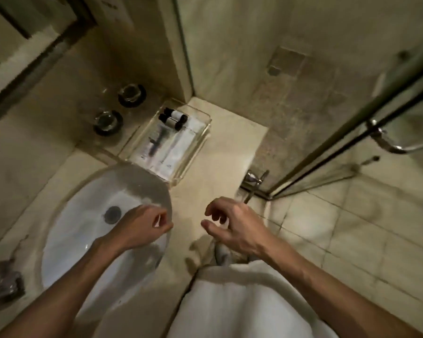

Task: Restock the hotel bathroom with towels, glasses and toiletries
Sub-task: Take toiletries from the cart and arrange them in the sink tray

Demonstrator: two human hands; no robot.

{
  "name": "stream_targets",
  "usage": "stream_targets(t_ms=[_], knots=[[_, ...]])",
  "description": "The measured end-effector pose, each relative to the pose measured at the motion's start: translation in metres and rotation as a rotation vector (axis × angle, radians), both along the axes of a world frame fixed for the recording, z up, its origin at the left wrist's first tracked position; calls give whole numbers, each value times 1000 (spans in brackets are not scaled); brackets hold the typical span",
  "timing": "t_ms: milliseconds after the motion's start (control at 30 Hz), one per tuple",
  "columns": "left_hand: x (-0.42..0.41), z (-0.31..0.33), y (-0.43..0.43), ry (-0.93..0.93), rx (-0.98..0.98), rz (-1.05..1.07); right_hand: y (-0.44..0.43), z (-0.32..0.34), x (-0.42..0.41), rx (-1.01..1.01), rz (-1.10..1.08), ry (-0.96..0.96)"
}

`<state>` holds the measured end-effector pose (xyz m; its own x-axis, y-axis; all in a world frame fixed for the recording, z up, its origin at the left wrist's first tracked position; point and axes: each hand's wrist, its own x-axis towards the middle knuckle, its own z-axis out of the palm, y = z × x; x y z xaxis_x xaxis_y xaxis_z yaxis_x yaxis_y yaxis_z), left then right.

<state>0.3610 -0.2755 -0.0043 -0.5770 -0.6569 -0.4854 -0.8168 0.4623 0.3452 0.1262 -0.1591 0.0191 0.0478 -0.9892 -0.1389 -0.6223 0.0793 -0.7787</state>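
The tray [195,152] and glasses [107,120] beyond the sink [83,215] appear stocked; the towel [230,301] is judged next. Fingers of the right hand [239,228] are relaxed, empty; the left hand [142,225] cannot be told.

A bare strip of beige stone counter [213,167] runs open between the white oval sink basin [88,206] and the counter's right edge, blocked farther back by a clear rectangular plastic tray [196,152] and two clear glasses [132,94] beside it.
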Motion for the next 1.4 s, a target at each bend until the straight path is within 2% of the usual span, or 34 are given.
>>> stream_targets(t_ms=[133,267,433,600,700,800,933,1133,1300,1400], knots=[[-52,-9,11,8,21,-169,63,-12,-29,-20,-253,39],[-163,-15,52,74,86,-486,158,-26,-60,38,-604,60],[-306,8,172,147,163,-887,302,-38,-70,226,-1094,43],[-382,42,306,321,175,-1264,409,-41,-45,325,-1467,-61],[-403,41,355,355,188,-1405,440,-44,-45,339,-1591,-107],[-417,16,367,270,198,-1498,449,-40,-70,304,-1643,-113],[-456,-20,351,81,211,-1496,449,-25,-135,197,-1667,-38],[-541,-44,353,-13,182,-1495,468,15,-219,14,-1799,96],[-602,-44,418,-32,176,-1601,525,20,-238,24,-1970,107],[-631,-43,501,-33,238,-1713,575,0,-230,90,-2096,69]])
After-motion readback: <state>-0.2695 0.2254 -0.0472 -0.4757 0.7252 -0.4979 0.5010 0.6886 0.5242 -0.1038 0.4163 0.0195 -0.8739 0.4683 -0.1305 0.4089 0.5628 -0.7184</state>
